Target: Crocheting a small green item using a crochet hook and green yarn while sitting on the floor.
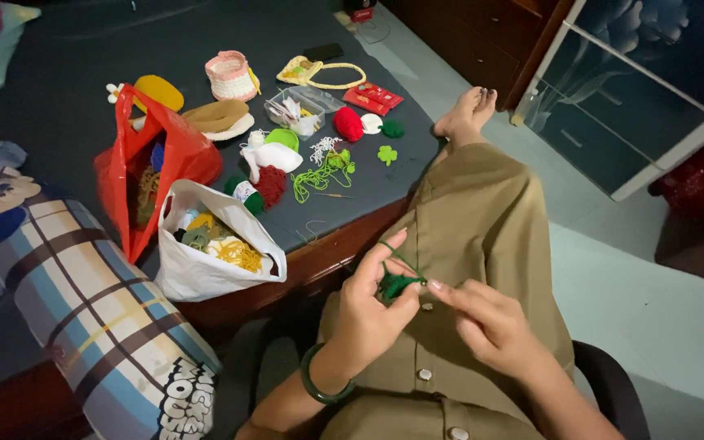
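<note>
I see my left hand (368, 314) pinching a small dark green crochet piece (394, 284) over my lap, just off the bed's (67, 73) near edge. My right hand (490, 322) pinches its green yarn strand (397, 254) beside it, fingertips closed.

From my view, the left hand (366, 314) and right hand (482, 322) meet over the lap, a crochet piece (394, 284) between them. Beyond them lies the bed (67, 73): two plastic bags (205, 253) at its near edge, a bolster (95, 326) to their left, yarn items (319, 167) farther back, and a foot (466, 114) resting on its right corner.
</note>
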